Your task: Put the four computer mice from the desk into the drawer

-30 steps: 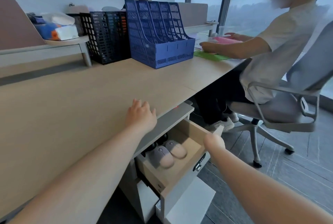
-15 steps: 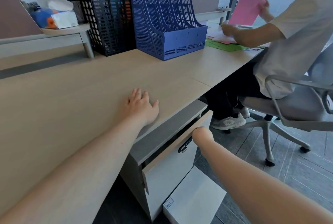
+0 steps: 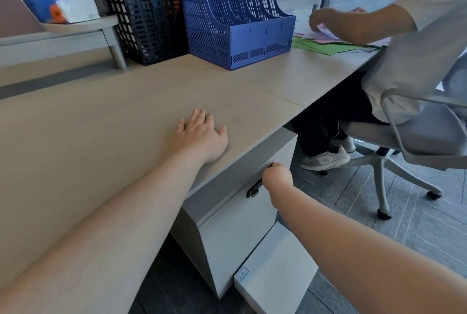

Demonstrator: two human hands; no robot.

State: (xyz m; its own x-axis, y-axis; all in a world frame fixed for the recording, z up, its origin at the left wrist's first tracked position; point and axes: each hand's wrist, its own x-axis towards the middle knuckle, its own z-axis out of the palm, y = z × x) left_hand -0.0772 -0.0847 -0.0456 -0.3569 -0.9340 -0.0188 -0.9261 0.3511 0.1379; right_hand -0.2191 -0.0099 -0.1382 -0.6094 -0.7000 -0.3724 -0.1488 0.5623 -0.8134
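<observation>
The top drawer (image 3: pixel 235 215) of the white cabinet under the desk is pushed in flush, so no computer mice are in sight. My right hand (image 3: pixel 276 177) is curled against the drawer's top front edge, just right of its small black lock (image 3: pixel 254 191). My left hand (image 3: pixel 202 135) lies flat with its fingers spread on the wooden desk (image 3: pixel 101 136), near the desk's front edge above the cabinet.
A lower white drawer (image 3: pixel 275 270) juts out near the floor. A blue file rack (image 3: pixel 235 10) and a black file rack (image 3: pixel 149 13) stand at the back. A person in a white shirt (image 3: pixel 417 43) sits on a grey swivel chair (image 3: pixel 414 134) at right, handling coloured papers (image 3: pixel 326 45).
The open drawer holding the mice slid shut under my right hand. My left hand stayed flat on the desk. The seated person put down a pink sheet.
</observation>
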